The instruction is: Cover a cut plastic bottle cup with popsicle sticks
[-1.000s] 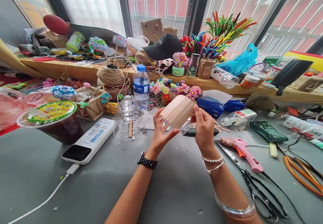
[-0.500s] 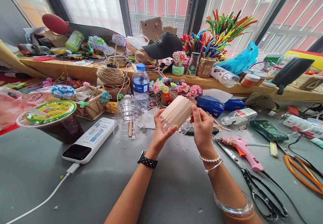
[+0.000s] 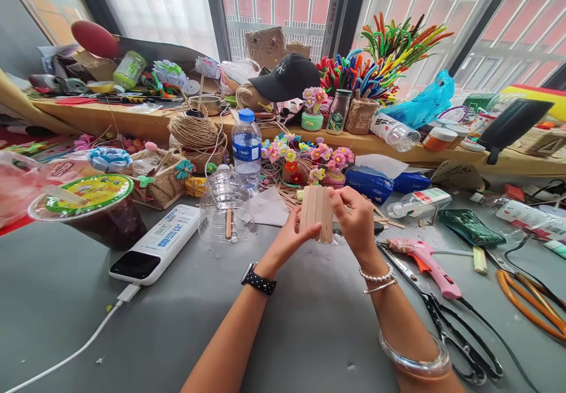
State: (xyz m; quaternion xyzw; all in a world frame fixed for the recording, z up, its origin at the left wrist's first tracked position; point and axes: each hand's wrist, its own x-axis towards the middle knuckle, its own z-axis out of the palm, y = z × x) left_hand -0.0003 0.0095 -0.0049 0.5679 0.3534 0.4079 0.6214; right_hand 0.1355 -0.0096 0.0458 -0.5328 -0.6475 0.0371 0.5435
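Observation:
Between my two hands is a piece made of several wooden craft sticks (image 3: 317,213) set side by side, held upright above the table with the sticks running up and down. My left hand (image 3: 289,232) grips its left side and lower edge, the thumb across the front. With thumb and fingers closed, my right hand (image 3: 355,219) pinches its upper right edge. The back of the piece is hidden. Behind it, loose craft sticks (image 3: 287,197) lie on the table, and a cut clear plastic bottle (image 3: 219,210) with one stick at it lies to the left.
On the right are a pink glue gun (image 3: 427,266), black-handled scissors (image 3: 460,337) and orange-handled scissors (image 3: 526,298). A white power bank (image 3: 170,242) and a sealed drink cup (image 3: 101,216) stand left. Behind are a water bottle (image 3: 246,151), twine (image 3: 194,133) and a crowded wooden shelf (image 3: 154,115).
The craft-stick piece has turned from a slanted tilt to upright, its front now facing me. My left hand has shifted slightly right, and my right hand a little right as well.

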